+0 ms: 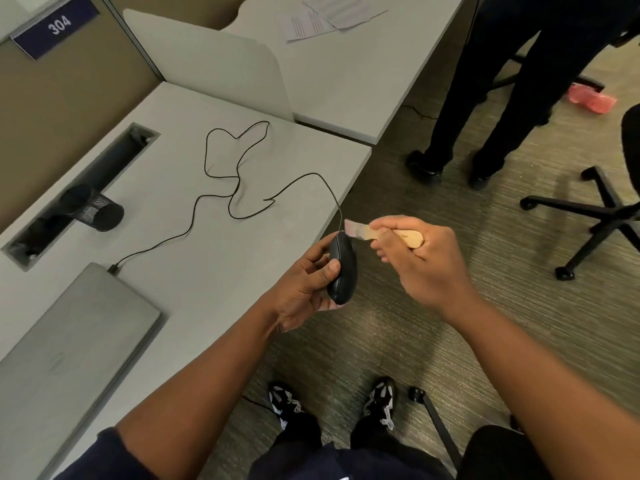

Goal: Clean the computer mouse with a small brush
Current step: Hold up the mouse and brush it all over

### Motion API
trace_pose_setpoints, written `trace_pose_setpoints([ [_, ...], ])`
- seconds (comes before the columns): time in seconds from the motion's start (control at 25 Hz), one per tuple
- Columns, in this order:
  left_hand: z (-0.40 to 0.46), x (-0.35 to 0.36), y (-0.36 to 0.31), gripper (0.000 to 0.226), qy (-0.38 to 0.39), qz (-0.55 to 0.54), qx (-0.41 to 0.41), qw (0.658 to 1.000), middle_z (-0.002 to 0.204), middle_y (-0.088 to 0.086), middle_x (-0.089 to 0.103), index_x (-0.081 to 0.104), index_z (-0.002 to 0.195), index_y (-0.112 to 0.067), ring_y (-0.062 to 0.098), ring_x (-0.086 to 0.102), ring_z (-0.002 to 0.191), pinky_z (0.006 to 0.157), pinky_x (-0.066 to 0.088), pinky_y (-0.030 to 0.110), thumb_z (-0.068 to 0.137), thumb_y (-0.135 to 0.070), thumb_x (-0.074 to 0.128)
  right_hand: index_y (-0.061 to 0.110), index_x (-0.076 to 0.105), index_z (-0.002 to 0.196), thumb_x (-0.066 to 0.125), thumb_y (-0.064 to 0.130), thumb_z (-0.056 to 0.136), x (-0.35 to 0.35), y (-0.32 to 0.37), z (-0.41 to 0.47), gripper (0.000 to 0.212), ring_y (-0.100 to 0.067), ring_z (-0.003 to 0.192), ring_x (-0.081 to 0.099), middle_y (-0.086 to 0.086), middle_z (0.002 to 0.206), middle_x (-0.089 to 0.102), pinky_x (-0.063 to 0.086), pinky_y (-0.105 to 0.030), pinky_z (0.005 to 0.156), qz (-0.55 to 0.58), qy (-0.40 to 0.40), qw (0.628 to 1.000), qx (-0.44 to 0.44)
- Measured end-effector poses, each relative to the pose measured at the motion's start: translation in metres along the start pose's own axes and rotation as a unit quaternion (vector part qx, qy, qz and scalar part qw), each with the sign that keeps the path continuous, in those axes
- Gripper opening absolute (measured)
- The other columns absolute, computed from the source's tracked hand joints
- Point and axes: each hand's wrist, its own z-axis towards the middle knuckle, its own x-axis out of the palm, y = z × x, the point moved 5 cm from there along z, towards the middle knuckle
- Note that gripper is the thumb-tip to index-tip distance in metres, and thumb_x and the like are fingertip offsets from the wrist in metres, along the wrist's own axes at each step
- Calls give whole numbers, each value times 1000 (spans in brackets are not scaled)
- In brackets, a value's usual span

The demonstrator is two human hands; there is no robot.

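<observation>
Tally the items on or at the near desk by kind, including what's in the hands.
Mouse, in left hand: 1
Brush, in right hand: 1
Laptop, closed: 1
Mesh pen cup, on its side: 1
Mouse cable: 1
Total: 5

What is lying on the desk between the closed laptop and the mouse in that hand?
In the head view, only the mouse's thin black cable lies there, looping over the bare desk from the laptop to the mouse, which the left hand holds.
</observation>
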Motion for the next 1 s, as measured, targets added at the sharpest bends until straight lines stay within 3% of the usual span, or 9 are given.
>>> trace_pose_setpoints([
  [0.12, -1, 2, -2, 53, 0, 3, 5, 1000, 145, 5, 55, 59, 140, -46, 30, 57, 123, 83, 59, 45, 92, -24, 66, 36, 76, 86, 62, 18, 99, 5, -7, -4, 26, -36, 71, 72, -5, 75, 77, 57, -60, 63, -25, 37, 999, 27],
  [0.2, -2, -3, 0, 54, -11, -4, 5, 1000, 144, 6, 56, 59, 140, -44, 31, 57, 122, 85, 59, 46, 91, -24, 67, 36, 77, 86, 62, 21, 96, 4, -14, -8, 24, -42, 71, 71, -8, 74, 76, 56, -63, 61, -29, 62, 997, 44],
  [0.32, -3, -6, 2, 61, -8, -8, 2, 1000, 143, 8, 53, 55, 146, -41, 34, 56, 122, 85, 58, 46, 89, -26, 70, 38, 78, 100, 63, 32, 97, 1, -10, -6, 16, -27, 76, 75, 2, 83, 79, 61, -58, 68, -11, 26, 999, 15],
  [0.4, -2, -4, 1, 64, -2, -1, 3, 1000, 145, 9, 53, 52, 149, -40, 34, 57, 122, 83, 58, 45, 89, -26, 71, 27, 77, 113, 64, 28, 101, 6, -7, -4, 18, -18, 81, 76, 8, 89, 79, 62, -52, 74, -17, 27, 999, 6],
  [0.56, -3, -7, 2, 68, -23, -13, 6, 1000, 145, 9, 56, 56, 145, -41, 32, 58, 121, 82, 59, 45, 80, -34, 79, 29, 79, 92, 63, 17, 98, 7, -19, -13, 21, -43, 75, 72, -6, 76, 78, 57, -65, 64, -19, 62, 996, 64],
  [0.64, -5, -9, 1, 65, -30, -10, 9, 999, 141, 7, 58, 57, 144, -41, 31, 59, 120, 83, 58, 46, 83, -32, 77, 34, 78, 93, 63, 26, 96, 3, -19, -15, 17, -46, 76, 71, -6, 80, 79, 56, -67, 64, 5, 46, 998, 53],
  [0.76, -5, -7, 1, 63, -24, 1, 13, 1000, 143, 6, 57, 54, 147, -40, 33, 58, 125, 88, 57, 49, 89, -27, 71, 33, 76, 111, 62, 42, 95, 6, -12, -11, 23, -29, 80, 77, 5, 89, 81, 61, -60, 70, 17, 18, 999, 22],
  [0.92, -6, -8, 4, 61, -31, 3, 11, 999, 147, 8, 56, 54, 148, -40, 34, 57, 124, 87, 58, 49, 90, -25, 68, 29, 78, 94, 62, 17, 98, 8, -18, -15, 20, -38, 74, 73, 1, 79, 79, 58, -64, 65, -9, 44, 997, 65],
  [1.0, -7, -9, 5, 60, -29, 0, 8, 1000, 146, 8, 56, 54, 148, -40, 34, 57, 123, 87, 57, 49, 91, -25, 68, 32, 77, 91, 62, 18, 97, 5, -14, -16, 22, -44, 74, 72, -5, 77, 78, 56, -66, 63, 2, 28, 998, 54],
])
